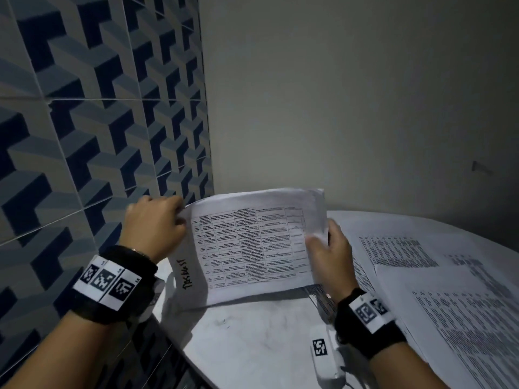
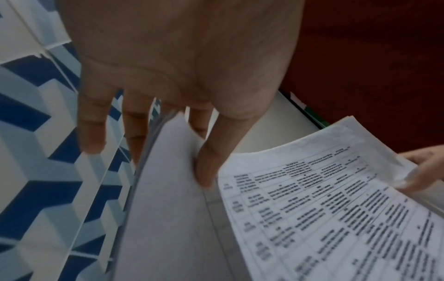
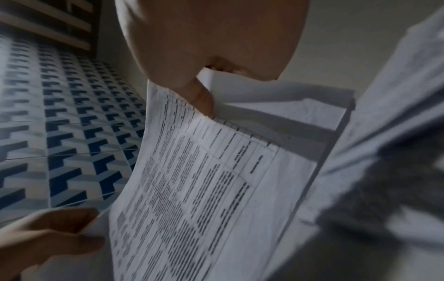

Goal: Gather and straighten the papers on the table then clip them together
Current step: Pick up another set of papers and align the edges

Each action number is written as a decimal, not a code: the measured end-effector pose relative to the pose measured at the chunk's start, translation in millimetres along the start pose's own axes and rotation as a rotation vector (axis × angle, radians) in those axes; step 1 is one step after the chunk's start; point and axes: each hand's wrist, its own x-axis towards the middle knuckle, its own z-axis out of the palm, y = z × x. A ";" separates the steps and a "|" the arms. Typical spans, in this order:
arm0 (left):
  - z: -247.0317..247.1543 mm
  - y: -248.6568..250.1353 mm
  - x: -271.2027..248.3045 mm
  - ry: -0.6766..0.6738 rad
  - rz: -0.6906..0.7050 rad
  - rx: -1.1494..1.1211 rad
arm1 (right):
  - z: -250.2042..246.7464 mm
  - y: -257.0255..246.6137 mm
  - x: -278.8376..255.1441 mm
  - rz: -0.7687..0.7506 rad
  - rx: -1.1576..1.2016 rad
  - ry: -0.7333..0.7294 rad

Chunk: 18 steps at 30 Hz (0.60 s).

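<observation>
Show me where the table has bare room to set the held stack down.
The bare patch of table lies below the stack held by the left hand and right hand, bordered by the table's near edge and the small white device. The right side is crowded with loose printed sheets.

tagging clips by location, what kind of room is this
Probably a corner indoors, in a home or small office; I cannot tell which. A white table stands against a blue patterned tile wall and a plain painted wall, with printed papers spread over it.
</observation>
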 end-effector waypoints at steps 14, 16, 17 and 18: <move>-42.1 69.3 2.5 -0.623 0.208 -0.942 | -58.2 -131.0 55.5 -0.304 -0.532 -0.374; -24.2 73.1 0.4 -0.553 0.145 -0.959 | -68.9 -122.9 54.6 -0.249 -0.530 -0.384; -13.9 73.7 -0.7 -0.528 0.109 -0.982 | -76.7 -117.3 54.0 -0.217 -0.506 -0.386; -4.0 74.2 -2.4 -0.506 0.071 -1.012 | -87.1 -110.7 54.5 -0.186 -0.464 -0.371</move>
